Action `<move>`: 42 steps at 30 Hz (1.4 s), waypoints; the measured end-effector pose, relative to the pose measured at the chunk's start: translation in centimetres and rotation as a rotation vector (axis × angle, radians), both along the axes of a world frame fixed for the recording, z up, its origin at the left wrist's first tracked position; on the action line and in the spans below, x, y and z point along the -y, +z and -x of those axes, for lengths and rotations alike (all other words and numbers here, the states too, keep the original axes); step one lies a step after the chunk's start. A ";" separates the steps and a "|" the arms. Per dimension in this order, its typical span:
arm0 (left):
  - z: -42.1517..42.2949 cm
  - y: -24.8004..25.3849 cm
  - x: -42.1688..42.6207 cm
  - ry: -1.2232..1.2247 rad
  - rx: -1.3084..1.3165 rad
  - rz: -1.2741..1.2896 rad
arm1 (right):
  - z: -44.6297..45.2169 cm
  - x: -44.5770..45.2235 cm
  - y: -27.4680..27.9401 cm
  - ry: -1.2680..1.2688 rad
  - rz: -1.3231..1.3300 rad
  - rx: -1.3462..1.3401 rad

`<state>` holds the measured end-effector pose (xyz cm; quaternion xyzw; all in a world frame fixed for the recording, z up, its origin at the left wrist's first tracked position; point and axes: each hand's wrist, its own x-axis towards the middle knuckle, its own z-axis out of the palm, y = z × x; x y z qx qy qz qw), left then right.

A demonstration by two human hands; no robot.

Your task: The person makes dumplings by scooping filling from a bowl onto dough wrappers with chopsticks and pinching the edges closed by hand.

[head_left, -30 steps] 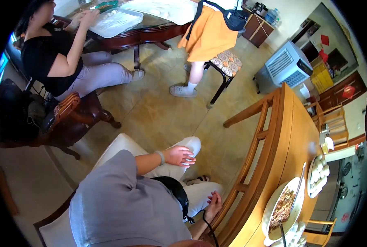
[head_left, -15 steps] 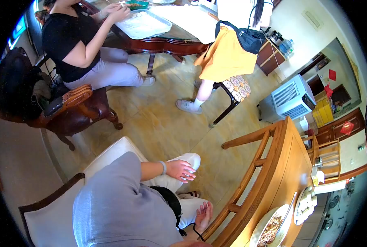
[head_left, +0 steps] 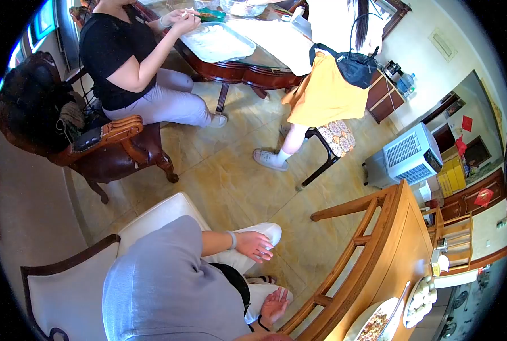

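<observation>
My left hand (head_left: 254, 245), with a light band at its wrist, hangs over my white-trousered leg (head_left: 267, 232). Its fingers are apart and hold nothing. Palm up, my right hand (head_left: 274, 305) lies by my other leg with loosely curled, parted fingers and nothing in it. A dark cord runs at its wrist. Nearest to it is the rail of the wooden table (head_left: 392, 244). On that table stand a white bowl (head_left: 353, 334) of chopped brown filling with a utensil in it, and a plate of white dough pieces (head_left: 421, 301).
A seated person in black (head_left: 125, 62) handles something small and white near a white tray (head_left: 216, 42) on a dark table. Another person in an orange skirt (head_left: 327, 91) stands by a patterned stool (head_left: 336, 138). An air cooler (head_left: 407, 153) and a leather armchair (head_left: 122, 150) stand around.
My view has tilted, so the room appears shifted down and to the right. My right hand has turned a little, its fingers more spread. My left hand stays over the leg.
</observation>
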<state>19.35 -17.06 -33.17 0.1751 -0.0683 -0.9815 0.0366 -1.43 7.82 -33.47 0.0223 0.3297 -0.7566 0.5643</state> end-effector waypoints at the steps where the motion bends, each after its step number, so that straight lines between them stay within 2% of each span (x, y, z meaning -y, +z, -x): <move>1: 0.1 -0.1 0.0 0.002 0.014 -0.002 | 0.0 0.0 -0.1 -0.007 -0.003 0.008; 15: 0.2 -1.1 0.2 -0.006 -0.021 -0.031 | -0.2 0.0 -0.4 -0.068 0.001 0.040; 22: 0.0 0.1 0.1 -0.002 0.013 0.003 | -0.5 0.0 -0.5 -0.104 0.018 0.040; 28: 0.1 -1.6 0.1 -0.004 -0.073 -0.013 | -0.4 -0.1 -0.8 -0.120 -0.026 0.009; 42: 0.1 -0.7 0.1 0.015 -0.049 -0.046 | -0.7 0.0 -0.3 -0.133 -0.005 0.026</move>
